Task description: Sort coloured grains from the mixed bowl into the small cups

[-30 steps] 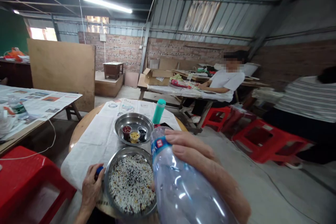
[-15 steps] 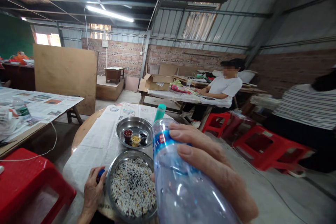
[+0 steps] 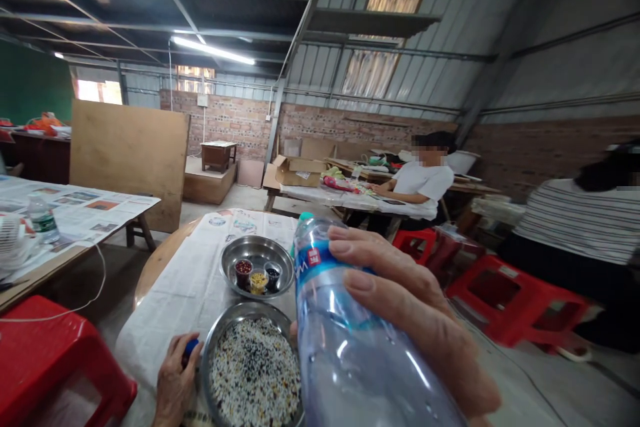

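Note:
My right hand (image 3: pixel 415 300) is wrapped round a clear plastic water bottle (image 3: pixel 345 333) with a blue label, raised close to the camera. The bottle is tilted, and its near end runs out of the frame. Low at the table's left edge, my left hand (image 3: pixel 175 373) pinches a small blue bottle cap (image 3: pixel 191 348). Just right of that hand sits a steel bowl (image 3: pixel 210 333) of mixed white, black and yellow grains (image 3: pixel 255 373). Behind it, a second steel bowl (image 3: pixel 227 250) holds small cups of red (image 3: pixel 243 271), yellow (image 3: pixel 259 282) and black (image 3: pixel 273 277) beans or grains.
White sheeting (image 3: pixel 170 287) covers the round table. A green-topped container (image 3: pixel 305 216) is mostly hidden behind the bottle. Red stools stand left (image 3: pixel 55 353) and right (image 3: pixel 515 300). One person (image 3: pixel 425 177) sits at a far table; another (image 3: pixel 560 213) is at right.
The view has tilted slightly upward, so the tables and bowls sit lower in frame. The bottle now covers more of the green-topped container. Both hands keep their holds.

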`<state>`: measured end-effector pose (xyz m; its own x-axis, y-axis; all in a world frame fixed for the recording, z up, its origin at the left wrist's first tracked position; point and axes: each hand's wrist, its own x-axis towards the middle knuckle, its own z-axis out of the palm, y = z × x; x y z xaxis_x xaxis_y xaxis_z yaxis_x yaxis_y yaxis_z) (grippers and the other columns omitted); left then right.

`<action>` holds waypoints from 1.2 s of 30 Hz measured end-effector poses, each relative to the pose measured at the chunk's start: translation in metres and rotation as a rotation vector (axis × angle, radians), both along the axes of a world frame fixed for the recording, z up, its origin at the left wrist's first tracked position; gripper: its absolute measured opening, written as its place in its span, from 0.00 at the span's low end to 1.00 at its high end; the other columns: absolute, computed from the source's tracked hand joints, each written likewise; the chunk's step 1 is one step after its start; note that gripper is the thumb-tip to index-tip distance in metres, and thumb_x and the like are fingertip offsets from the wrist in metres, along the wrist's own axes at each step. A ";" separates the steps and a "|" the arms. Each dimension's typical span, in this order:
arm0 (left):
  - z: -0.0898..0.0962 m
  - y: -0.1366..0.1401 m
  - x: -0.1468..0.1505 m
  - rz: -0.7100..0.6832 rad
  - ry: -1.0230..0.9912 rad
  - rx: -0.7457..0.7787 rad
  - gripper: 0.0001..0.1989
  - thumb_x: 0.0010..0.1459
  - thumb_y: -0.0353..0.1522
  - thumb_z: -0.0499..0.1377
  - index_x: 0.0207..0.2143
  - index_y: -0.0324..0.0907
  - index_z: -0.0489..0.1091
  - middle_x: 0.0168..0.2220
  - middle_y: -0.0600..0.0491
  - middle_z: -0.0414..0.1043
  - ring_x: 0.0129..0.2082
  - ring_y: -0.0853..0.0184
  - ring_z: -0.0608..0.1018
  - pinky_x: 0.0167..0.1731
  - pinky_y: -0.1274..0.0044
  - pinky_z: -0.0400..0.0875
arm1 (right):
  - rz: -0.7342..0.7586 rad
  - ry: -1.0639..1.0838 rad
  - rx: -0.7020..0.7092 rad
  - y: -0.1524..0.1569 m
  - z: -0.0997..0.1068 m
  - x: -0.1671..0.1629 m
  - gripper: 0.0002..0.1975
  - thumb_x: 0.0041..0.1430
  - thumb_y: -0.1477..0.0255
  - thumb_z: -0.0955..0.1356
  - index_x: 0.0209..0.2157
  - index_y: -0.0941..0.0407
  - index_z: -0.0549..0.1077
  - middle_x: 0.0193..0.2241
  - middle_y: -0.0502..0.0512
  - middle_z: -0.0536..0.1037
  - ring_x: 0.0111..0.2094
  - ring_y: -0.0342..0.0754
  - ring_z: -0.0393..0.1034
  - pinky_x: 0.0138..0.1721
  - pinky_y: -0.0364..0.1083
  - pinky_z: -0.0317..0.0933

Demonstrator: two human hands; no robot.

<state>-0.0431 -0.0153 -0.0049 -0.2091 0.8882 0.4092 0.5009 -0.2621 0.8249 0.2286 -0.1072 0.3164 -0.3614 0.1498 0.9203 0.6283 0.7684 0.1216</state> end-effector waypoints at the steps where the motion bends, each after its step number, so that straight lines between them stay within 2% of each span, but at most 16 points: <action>1: 0.000 0.000 0.000 0.003 -0.005 -0.001 0.10 0.60 0.44 0.58 0.39 0.55 0.75 0.42 0.55 0.77 0.44 0.53 0.81 0.48 0.61 0.78 | 0.000 -0.008 0.020 0.000 0.002 0.000 0.21 0.58 0.69 0.71 0.54 0.44 0.70 0.51 0.51 0.78 0.53 0.57 0.74 0.56 0.61 0.70; 9: -0.004 0.002 -0.001 -0.001 -0.047 0.000 0.11 0.57 0.46 0.59 0.38 0.55 0.77 0.41 0.53 0.78 0.44 0.51 0.81 0.46 0.61 0.79 | -0.012 -0.082 0.155 -0.002 0.017 -0.002 0.24 0.57 0.71 0.72 0.55 0.47 0.70 0.51 0.54 0.77 0.55 0.57 0.73 0.55 0.60 0.71; 13: -0.005 0.004 -0.002 -0.004 -0.054 -0.002 0.13 0.56 0.48 0.59 0.38 0.54 0.77 0.41 0.51 0.78 0.44 0.51 0.81 0.47 0.61 0.78 | 0.003 -0.094 0.156 -0.005 0.023 -0.002 0.24 0.57 0.73 0.72 0.56 0.48 0.70 0.51 0.55 0.78 0.54 0.56 0.73 0.55 0.59 0.71; 20: -0.021 0.014 -0.004 0.027 -0.066 -0.006 0.24 0.51 0.55 0.56 0.37 0.48 0.79 0.40 0.48 0.79 0.42 0.53 0.82 0.46 0.65 0.79 | 0.065 -0.079 0.184 -0.007 0.033 -0.006 0.23 0.59 0.74 0.70 0.57 0.49 0.69 0.50 0.56 0.78 0.53 0.56 0.74 0.55 0.62 0.70; 26: -0.029 0.016 -0.004 0.033 -0.075 0.025 0.21 0.52 0.52 0.56 0.36 0.50 0.79 0.39 0.50 0.79 0.41 0.54 0.82 0.44 0.66 0.80 | 0.080 -0.093 0.207 -0.012 0.038 -0.010 0.24 0.59 0.74 0.70 0.57 0.50 0.69 0.49 0.56 0.78 0.53 0.57 0.74 0.56 0.62 0.70; 31: -0.033 0.017 -0.003 0.034 -0.092 0.043 0.18 0.53 0.50 0.58 0.37 0.51 0.79 0.40 0.51 0.78 0.42 0.54 0.82 0.45 0.65 0.80 | 0.103 -0.099 0.186 -0.017 0.037 -0.012 0.29 0.55 0.78 0.72 0.58 0.56 0.68 0.52 0.60 0.76 0.56 0.58 0.71 0.59 0.62 0.67; 36: -0.038 0.019 -0.004 0.029 -0.115 0.042 0.16 0.52 0.49 0.58 0.36 0.53 0.78 0.40 0.52 0.78 0.42 0.53 0.82 0.45 0.64 0.79 | 0.044 -0.108 0.188 -0.018 0.038 -0.011 0.26 0.57 0.76 0.71 0.57 0.52 0.69 0.51 0.56 0.77 0.57 0.57 0.71 0.59 0.60 0.68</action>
<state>-0.0471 0.0034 -0.0424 -0.2819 0.8639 0.4175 0.4112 -0.2843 0.8661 0.2176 -0.1253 0.3545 -0.4614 -0.0388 0.8863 0.5700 0.7526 0.3297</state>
